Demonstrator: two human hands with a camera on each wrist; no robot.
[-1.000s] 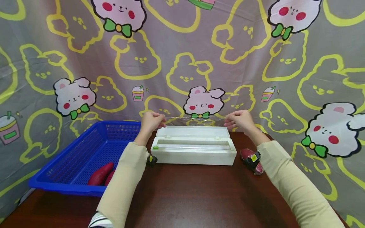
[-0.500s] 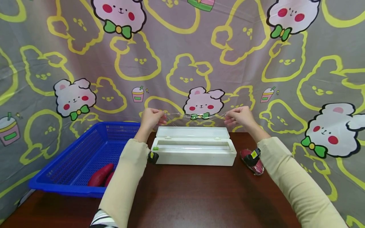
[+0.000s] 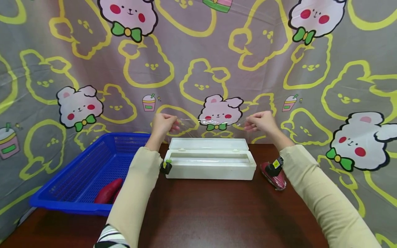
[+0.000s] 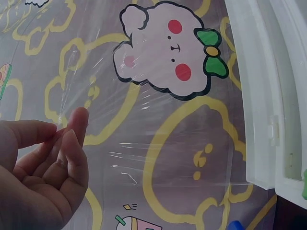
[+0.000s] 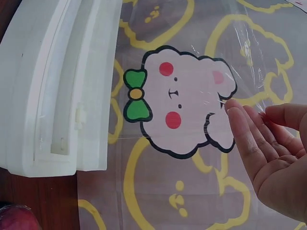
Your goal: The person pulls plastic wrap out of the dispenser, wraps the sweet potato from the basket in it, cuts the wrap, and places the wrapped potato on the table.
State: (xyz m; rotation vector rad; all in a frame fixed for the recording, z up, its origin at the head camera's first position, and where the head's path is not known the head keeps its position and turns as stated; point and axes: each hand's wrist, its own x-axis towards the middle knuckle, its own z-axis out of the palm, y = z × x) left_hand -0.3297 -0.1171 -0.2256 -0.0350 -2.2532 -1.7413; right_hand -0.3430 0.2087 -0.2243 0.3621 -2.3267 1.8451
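A sheet of clear cling film (image 3: pixel 214 121) is stretched between both hands above a white cling film dispenser box (image 3: pixel 211 172), whose lid (image 3: pixel 208 143) stands raised at the back. At the film's left corner my left hand (image 3: pixel 164 124) pinches it between thumb and finger. The opposite corner is pinched by my right hand (image 3: pixel 263 123). In the left wrist view, creases in the film (image 4: pixel 127 158) fan out from the left fingertips. The film roll (image 3: pixel 211 160) shows through the box's long opening.
On the left, a blue plastic basket (image 3: pixel 71 207) contains red sweet potatoes (image 3: pixel 108 191), partly hidden by the left sleeve. A red sweet potato wrapped in film (image 3: pixel 278 181) lies right of the box on the brown table (image 3: pixel 214 213). A patterned curtain (image 3: pixel 192 44) hangs behind.
Both hands have risen a little, still holding the film, and its top edge has gone up with them. The box, basket and wrapped sweet potato have stayed in place.
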